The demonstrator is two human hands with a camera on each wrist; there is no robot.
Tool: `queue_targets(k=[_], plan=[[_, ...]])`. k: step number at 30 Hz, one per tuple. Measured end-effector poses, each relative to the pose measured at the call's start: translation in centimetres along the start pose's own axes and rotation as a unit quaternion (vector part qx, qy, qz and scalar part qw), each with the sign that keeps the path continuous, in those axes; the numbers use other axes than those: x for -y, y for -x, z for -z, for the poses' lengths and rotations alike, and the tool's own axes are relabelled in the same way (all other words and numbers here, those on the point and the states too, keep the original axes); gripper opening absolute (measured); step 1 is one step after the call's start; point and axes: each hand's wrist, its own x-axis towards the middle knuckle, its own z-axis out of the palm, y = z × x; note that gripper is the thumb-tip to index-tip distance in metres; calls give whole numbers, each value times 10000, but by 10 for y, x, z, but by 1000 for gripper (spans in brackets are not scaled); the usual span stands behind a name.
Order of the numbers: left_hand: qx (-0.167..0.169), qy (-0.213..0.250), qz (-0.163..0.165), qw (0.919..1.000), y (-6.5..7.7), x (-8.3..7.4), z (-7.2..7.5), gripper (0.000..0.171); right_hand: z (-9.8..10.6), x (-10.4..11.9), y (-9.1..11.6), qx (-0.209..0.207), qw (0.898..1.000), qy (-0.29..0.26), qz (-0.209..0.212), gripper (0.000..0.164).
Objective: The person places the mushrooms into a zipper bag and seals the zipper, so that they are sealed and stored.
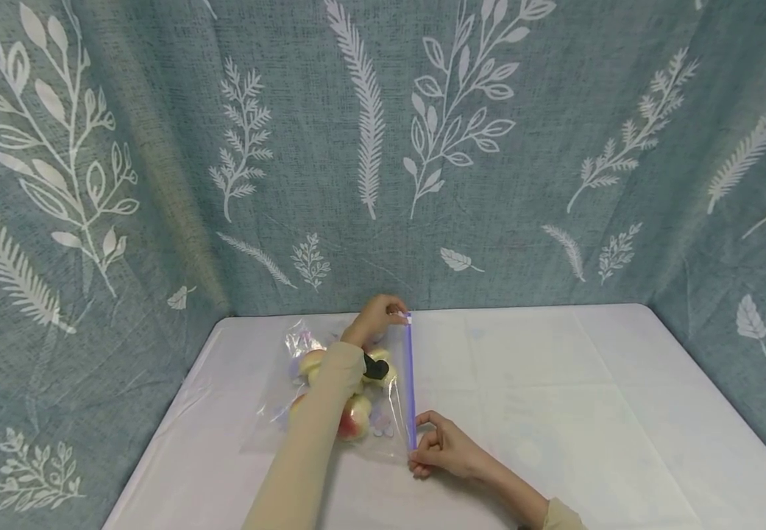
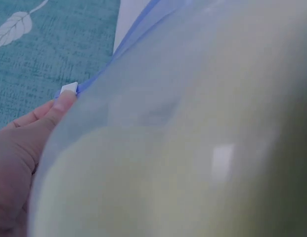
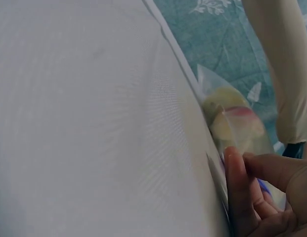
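A clear zip bag (image 1: 392,408) with a purple zip strip (image 1: 411,383) along its right side lies on the table. Inside are several yellow and red fruits (image 1: 354,418) that look like peaches. My left hand (image 1: 377,318) is at the strip's far end, where the thumb and fingers pinch the white slider (image 2: 69,88). At the near end of the strip, my right hand (image 1: 447,447) pinches the bag's corner between thumb and forefinger. The left forearm crosses above the bag and hides part of the fruits. Blurred plastic and fruit fill most of the left wrist view.
A white cloth covers the table (image 1: 555,397). Behind its far edge hangs a blue-green curtain (image 1: 303,147) with white leaf patterns, which also runs along both sides.
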Motion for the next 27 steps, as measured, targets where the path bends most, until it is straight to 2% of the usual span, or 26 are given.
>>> queue_targets(k=[12, 19, 27], plan=[[120, 22, 235, 9997, 1, -1, 6, 14, 8, -4, -5, -10, 9994, 32, -332, 45], [94, 8, 23, 10000, 2, 4, 8, 17, 14, -1, -9, -102, 9988, 329, -338, 45], [68, 80, 82, 9999, 3, 5, 8, 18, 20, 3, -15, -279, 9976, 576, -256, 45]])
